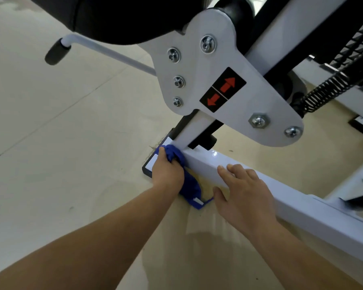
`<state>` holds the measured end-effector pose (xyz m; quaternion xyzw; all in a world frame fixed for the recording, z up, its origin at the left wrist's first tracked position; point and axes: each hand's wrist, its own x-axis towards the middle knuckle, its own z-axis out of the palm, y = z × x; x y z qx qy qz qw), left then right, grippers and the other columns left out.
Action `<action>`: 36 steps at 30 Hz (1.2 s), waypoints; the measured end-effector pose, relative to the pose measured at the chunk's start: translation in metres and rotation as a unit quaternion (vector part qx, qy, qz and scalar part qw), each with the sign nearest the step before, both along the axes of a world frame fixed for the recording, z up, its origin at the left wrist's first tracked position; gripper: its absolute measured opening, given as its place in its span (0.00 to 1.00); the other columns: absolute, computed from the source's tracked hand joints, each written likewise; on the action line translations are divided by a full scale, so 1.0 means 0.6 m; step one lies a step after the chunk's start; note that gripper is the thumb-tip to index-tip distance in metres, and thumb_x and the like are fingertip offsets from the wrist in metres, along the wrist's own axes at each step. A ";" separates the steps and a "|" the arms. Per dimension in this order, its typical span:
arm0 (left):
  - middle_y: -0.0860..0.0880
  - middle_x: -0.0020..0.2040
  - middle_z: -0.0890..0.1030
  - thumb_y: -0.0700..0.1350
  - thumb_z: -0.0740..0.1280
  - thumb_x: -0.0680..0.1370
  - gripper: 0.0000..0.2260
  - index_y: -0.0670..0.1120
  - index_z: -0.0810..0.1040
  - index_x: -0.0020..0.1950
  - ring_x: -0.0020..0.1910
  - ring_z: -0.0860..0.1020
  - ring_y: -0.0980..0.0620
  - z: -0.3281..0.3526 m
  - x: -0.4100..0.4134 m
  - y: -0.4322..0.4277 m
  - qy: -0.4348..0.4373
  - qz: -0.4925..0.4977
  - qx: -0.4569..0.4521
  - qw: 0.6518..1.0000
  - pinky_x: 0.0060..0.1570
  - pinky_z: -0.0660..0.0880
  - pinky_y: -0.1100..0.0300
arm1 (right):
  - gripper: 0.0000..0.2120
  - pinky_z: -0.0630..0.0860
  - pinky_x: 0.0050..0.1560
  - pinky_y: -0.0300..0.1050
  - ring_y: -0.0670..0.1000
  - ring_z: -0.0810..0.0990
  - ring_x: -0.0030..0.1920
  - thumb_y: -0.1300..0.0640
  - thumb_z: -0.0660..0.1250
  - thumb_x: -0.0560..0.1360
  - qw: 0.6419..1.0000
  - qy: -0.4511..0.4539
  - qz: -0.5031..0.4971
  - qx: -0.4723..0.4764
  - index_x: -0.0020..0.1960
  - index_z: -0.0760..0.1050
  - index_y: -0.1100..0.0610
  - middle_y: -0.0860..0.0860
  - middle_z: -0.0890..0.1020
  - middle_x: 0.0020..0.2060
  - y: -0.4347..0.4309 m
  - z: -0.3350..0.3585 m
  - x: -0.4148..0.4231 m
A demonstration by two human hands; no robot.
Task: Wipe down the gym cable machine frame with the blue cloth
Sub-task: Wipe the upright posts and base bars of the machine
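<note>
Status: you're working low, at the end of the base rail (201, 165) where the upright post (194, 130) lands on it. My read is early-to-mid job. There's a glossy patch on top of the rail next to the cloth, which suggests that stretch is wiped, though gloss alone doesn't confirm it. The post, the pivot plate (224, 80) above the rail, and the long run of rail away from the post end show nothing either way, so count them as left. The blue cloth (190, 189) is bunched against the rail's side face at the post joint, with its tail trailing down to the floor (50, 143) beside the rail. Your left hand (167, 174) grips it, fingers (161, 152) curled tight round the wad. Your right hand (245, 197) rests on the rail further along from the joint. Its fingers (237, 170) are straight and spread on the top face, thumb down the side, holding nothing, and it sits just clear of the cloth's tail.
</note>
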<state>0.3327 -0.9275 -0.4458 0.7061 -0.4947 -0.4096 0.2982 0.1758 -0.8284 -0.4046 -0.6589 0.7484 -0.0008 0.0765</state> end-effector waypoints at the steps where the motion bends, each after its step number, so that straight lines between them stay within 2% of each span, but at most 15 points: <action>1: 0.48 0.45 0.74 0.36 0.57 0.83 0.12 0.41 0.72 0.65 0.44 0.72 0.49 -0.004 0.006 -0.006 -0.020 -0.005 0.019 1.000 0.46 0.71 0.60 | 0.27 0.74 0.61 0.50 0.54 0.73 0.66 0.43 0.63 0.78 1.000 0.003 -0.003 -0.004 0.76 0.70 0.48 0.46 0.74 0.71 -0.001 -0.003 0.000; 5: 0.44 0.45 0.77 0.36 0.57 0.82 0.11 0.41 0.75 0.60 0.42 0.74 0.46 0.013 0.002 -0.010 0.055 0.057 0.036 0.996 0.44 0.74 0.55 | 0.27 0.79 0.49 0.53 0.57 0.79 0.57 0.45 0.67 0.72 1.000 0.009 0.002 -0.020 0.69 0.78 0.53 0.51 0.81 0.63 0.004 -0.021 -0.001; 8: 0.50 0.43 0.79 0.39 0.56 0.83 0.15 0.48 0.73 0.69 0.40 0.77 0.52 0.035 -0.020 0.018 0.135 0.072 -0.024 0.988 0.45 0.77 0.54 | 0.27 0.79 0.47 0.54 0.58 0.80 0.57 0.47 0.67 0.70 0.999 0.010 0.011 -0.036 0.67 0.80 0.54 0.52 0.82 0.62 0.005 -0.020 -0.001; 11: 0.52 0.42 0.76 0.39 0.56 0.83 0.22 0.52 0.66 0.77 0.40 0.75 0.56 0.026 -0.020 0.016 0.119 0.071 -0.024 0.990 0.40 0.72 0.65 | 0.27 0.80 0.45 0.53 0.57 0.80 0.55 0.48 0.67 0.69 1.000 0.003 0.002 -0.026 0.66 0.80 0.54 0.51 0.82 0.60 0.004 -0.011 -0.004; 14: 0.51 0.39 0.71 0.37 0.55 0.83 0.14 0.44 0.71 0.67 0.35 0.70 0.56 0.017 -0.013 -0.009 0.074 0.087 0.060 0.992 0.34 0.67 0.66 | 0.28 0.81 0.45 0.52 0.56 0.80 0.54 0.46 0.62 0.70 1.000 0.000 0.009 0.003 0.67 0.80 0.53 0.50 0.82 0.60 0.001 0.000 -0.005; 17: 0.49 0.39 0.72 0.37 0.55 0.83 0.07 0.45 0.72 0.53 0.35 0.70 0.52 0.024 -0.021 -0.007 0.111 0.097 0.047 0.988 0.36 0.67 0.62 | 0.30 0.82 0.49 0.52 0.56 0.81 0.55 0.43 0.55 0.70 1.000 -0.005 0.016 0.021 0.67 0.79 0.52 0.49 0.82 0.61 0.001 0.010 -0.007; 19: 0.50 0.41 0.76 0.39 0.56 0.84 0.10 0.47 0.73 0.61 0.37 0.74 0.54 0.037 -0.031 0.009 0.132 0.085 0.011 0.987 0.38 0.71 0.62 | 0.32 0.79 0.59 0.51 0.55 0.77 0.61 0.42 0.53 0.72 0.999 -0.016 0.024 0.025 0.72 0.74 0.50 0.48 0.78 0.66 0.001 0.014 -0.008; 22: 0.52 0.44 0.78 0.42 0.56 0.85 0.20 0.48 0.65 0.77 0.42 0.77 0.56 0.053 -0.037 0.033 0.134 0.040 -0.033 0.990 0.40 0.73 0.61 | 0.31 0.62 0.74 0.42 0.48 0.62 0.75 0.41 0.56 0.79 0.996 -0.050 0.033 0.060 0.81 0.58 0.43 0.40 0.62 0.78 -0.005 0.032 -0.019; 24: 0.54 0.44 0.77 0.40 0.56 0.84 0.21 0.49 0.64 0.77 0.43 0.77 0.55 0.052 -0.031 0.033 0.106 0.032 -0.020 0.994 0.42 0.72 0.62 | 0.31 0.56 0.75 0.38 0.43 0.56 0.79 0.43 0.61 0.81 0.989 -0.125 0.000 0.075 0.81 0.57 0.40 0.37 0.57 0.80 -0.002 0.046 -0.030; 26: 0.51 0.41 0.75 0.37 0.55 0.83 0.15 0.44 0.71 0.68 0.40 0.75 0.50 0.052 -0.016 0.022 0.091 0.035 0.006 0.995 0.36 0.70 0.71 | 0.30 0.54 0.76 0.38 0.40 0.55 0.80 0.43 0.64 0.81 0.979 -0.193 -0.034 0.056 0.80 0.59 0.40 0.37 0.58 0.80 0.009 0.054 -0.042; 28: 0.46 0.43 0.77 0.36 0.56 0.83 0.11 0.40 0.74 0.61 0.38 0.74 0.51 0.069 -0.009 0.016 0.097 0.049 0.027 0.994 0.33 0.70 0.72 | 0.27 0.55 0.76 0.39 0.38 0.55 0.79 0.41 0.61 0.82 0.985 -0.162 -0.046 0.039 0.80 0.60 0.39 0.35 0.58 0.80 0.026 0.057 -0.057; 30: 0.42 0.47 0.80 0.38 0.57 0.83 0.10 0.42 0.76 0.57 0.41 0.77 0.50 0.098 -0.015 0.028 0.125 0.054 0.016 0.991 0.40 0.73 0.64 | 0.28 0.56 0.76 0.40 0.38 0.52 0.80 0.39 0.58 0.82 0.990 -0.120 -0.048 0.055 0.80 0.57 0.39 0.35 0.55 0.80 0.043 0.053 -0.074; 32: 0.42 0.43 0.79 0.39 0.56 0.82 0.09 0.43 0.76 0.53 0.37 0.78 0.54 0.128 -0.029 0.051 0.157 0.054 -0.033 0.986 0.35 0.75 0.63 | 0.30 0.57 0.76 0.41 0.40 0.49 0.81 0.39 0.58 0.82 0.988 -0.126 -0.035 0.087 0.82 0.53 0.42 0.36 0.51 0.81 0.051 0.041 -0.084; 34: 0.45 0.36 0.76 0.38 0.56 0.82 0.07 0.42 0.74 0.53 0.28 0.73 0.58 0.158 -0.051 0.070 0.197 0.050 -0.067 0.977 0.24 0.71 0.67 | 0.33 0.56 0.78 0.43 0.41 0.46 0.81 0.38 0.59 0.82 0.987 -0.126 -0.022 0.098 0.83 0.52 0.43 0.37 0.48 0.82 0.054 0.030 -0.087; 36: 0.48 0.35 0.76 0.38 0.56 0.83 0.08 0.44 0.73 0.58 0.28 0.73 0.58 0.171 -0.069 0.078 0.216 0.047 -0.079 0.972 0.26 0.72 0.68 | 0.34 0.55 0.79 0.44 0.41 0.45 0.82 0.39 0.59 0.81 0.986 -0.129 -0.024 0.104 0.83 0.51 0.43 0.36 0.46 0.82 0.052 0.027 -0.090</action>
